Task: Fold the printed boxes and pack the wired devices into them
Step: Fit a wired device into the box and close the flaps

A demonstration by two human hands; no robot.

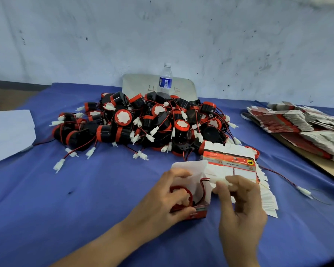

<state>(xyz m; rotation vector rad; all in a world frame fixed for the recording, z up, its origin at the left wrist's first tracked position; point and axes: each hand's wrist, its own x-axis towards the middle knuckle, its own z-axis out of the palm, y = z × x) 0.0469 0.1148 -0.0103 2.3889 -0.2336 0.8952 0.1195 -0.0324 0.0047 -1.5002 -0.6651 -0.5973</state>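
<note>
Near the front edge of the blue-covered table point(85, 199), the left hand point(166, 201) grips an open printed box point(193, 189) — thumb on its red lower wall, fingers curled over the far white flap and down onto the red-and-black wired device point(181, 195) sitting inside it. A red and black wire point(202, 186) loops up out of the box mouth along its white inner wall. The right hand point(239, 205) is just beside the box on its right; its fingertips point(223, 186) pinch a small white piece at the box's upper right edge, though blur makes it hard to tell whether that piece is the wire's connector or a flap.

Behind the right hand, a fanned stack of flat unfolded boxes point(239, 166) lies on the cloth, printed side up on top, white tabs spread toward the right. A loose white connector point(304, 191) on a red and black lead rests to the right of that stack.

In the middle of the table sits a heap of wired devices point(143, 122) — black bodies, red rings, white plugs trailing outward. A clear water bottle point(165, 79) stands behind the heap near the back edge, in front of a pale board point(183, 85) leaning on the wall. White sheets point(8, 132) lie at the left edge, and more flat printed cartons point(297, 124) are piled at the right edge.
</note>
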